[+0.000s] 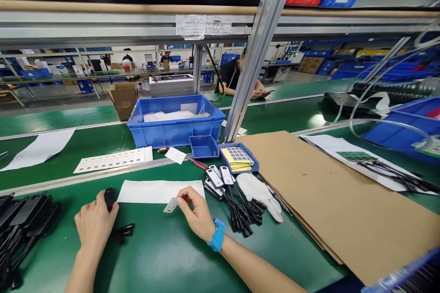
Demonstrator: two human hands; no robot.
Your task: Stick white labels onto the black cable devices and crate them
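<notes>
My left hand (93, 222) is closed around a small black part (110, 198) on the green table, with a black cable end (123, 231) lying just right of the hand. My right hand (195, 210), with a blue wristband, pinches a small pale sticker (171, 205) at the lower edge of a white backing sheet (154, 191). To the right lies a pile of black cabled parts with white labels (227, 192) and a white glove (259, 192).
A large blue bin (175, 121), a small blue tray (203, 146) and a tray of label sheets (239, 156) stand behind. Cardboard sheets (330, 197) cover the right. Black parts (24, 224) are stacked at left. A person sits across the belt.
</notes>
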